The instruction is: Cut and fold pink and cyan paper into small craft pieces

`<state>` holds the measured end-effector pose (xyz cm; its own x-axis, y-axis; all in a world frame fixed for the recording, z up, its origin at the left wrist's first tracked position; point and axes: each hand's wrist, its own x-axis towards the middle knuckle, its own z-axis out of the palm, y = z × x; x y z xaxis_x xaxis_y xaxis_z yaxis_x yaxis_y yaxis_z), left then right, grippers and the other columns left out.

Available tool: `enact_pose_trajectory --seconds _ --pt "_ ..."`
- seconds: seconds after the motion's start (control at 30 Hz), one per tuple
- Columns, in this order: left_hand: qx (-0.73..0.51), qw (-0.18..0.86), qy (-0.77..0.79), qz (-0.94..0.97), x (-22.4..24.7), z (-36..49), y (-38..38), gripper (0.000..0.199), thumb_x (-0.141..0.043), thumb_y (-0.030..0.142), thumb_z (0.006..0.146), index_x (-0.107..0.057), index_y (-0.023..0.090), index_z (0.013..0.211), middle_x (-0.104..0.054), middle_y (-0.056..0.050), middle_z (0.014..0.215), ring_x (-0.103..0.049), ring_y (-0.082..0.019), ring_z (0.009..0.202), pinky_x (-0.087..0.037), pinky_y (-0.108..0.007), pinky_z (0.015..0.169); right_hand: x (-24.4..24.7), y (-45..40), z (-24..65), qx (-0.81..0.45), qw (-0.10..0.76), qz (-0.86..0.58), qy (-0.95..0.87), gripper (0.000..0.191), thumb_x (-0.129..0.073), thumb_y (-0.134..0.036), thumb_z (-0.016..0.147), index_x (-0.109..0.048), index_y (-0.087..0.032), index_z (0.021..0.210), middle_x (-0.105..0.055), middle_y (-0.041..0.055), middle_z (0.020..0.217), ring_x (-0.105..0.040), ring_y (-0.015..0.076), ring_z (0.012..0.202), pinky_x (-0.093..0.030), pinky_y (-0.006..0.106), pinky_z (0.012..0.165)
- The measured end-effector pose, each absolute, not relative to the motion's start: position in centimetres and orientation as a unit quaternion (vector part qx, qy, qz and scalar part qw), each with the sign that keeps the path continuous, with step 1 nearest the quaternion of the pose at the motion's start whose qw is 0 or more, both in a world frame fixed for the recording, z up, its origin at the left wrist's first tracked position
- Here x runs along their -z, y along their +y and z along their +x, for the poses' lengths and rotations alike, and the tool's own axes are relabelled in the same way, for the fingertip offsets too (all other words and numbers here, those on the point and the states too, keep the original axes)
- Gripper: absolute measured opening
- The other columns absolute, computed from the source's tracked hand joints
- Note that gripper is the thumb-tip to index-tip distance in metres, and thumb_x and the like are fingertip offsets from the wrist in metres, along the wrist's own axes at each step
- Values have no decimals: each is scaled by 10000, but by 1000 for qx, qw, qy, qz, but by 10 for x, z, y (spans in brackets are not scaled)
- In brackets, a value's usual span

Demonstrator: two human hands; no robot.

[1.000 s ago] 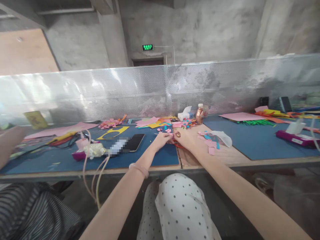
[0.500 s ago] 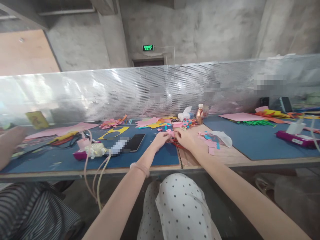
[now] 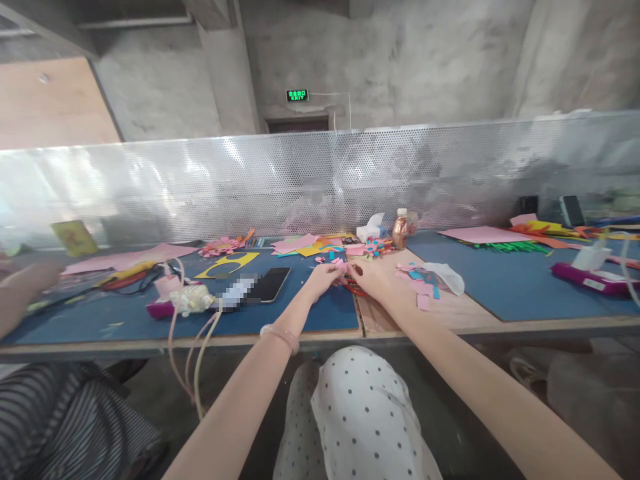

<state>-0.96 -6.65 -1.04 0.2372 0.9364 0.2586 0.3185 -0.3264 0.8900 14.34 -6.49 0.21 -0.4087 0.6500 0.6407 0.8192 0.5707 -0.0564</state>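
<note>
Both my hands meet over the seam between the blue mat point(image 3: 320, 313) and the bare wooden strip point(image 3: 450, 310). My left hand point(image 3: 324, 279) is closed on one side of a small pink piece point(image 3: 341, 265). From the right, my right hand point(image 3: 369, 277) pinches the same pink piece. Red strips point(image 3: 354, 289) lie under my fingers. Just beyond are small pink and blue scraps point(image 3: 334, 253) and a colourful paper flower point(image 3: 379, 247). More pink and blue scraps point(image 3: 424, 287) lie right of my right hand.
A phone point(image 3: 273, 285), a purple power strip point(image 3: 161, 310) with cables and yellow paper point(image 3: 227, 265) are on the left. A bottle point(image 3: 401, 229) and tissue pack point(image 3: 371, 230) stand behind. Another person's hand point(image 3: 23, 290) is at far left; another power strip point(image 3: 593, 278) is at right.
My hands have barely moved and stay on the pink piece. The other person's hand at far left has shifted a little to the right and down.
</note>
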Motion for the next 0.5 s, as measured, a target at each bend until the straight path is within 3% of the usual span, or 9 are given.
enact_pose_trajectory --seconds 0.5 --pt "-438 383 445 681 13 -10 -62 248 -448 320 834 -544 118 941 -589 -38 855 -571 -123 706 -480 -308 648 5 -60 140 152 339 -439 -818 169 -418 -219 851 -551 -116 835 -574 36 853 -533 130 811 -426 307 728"
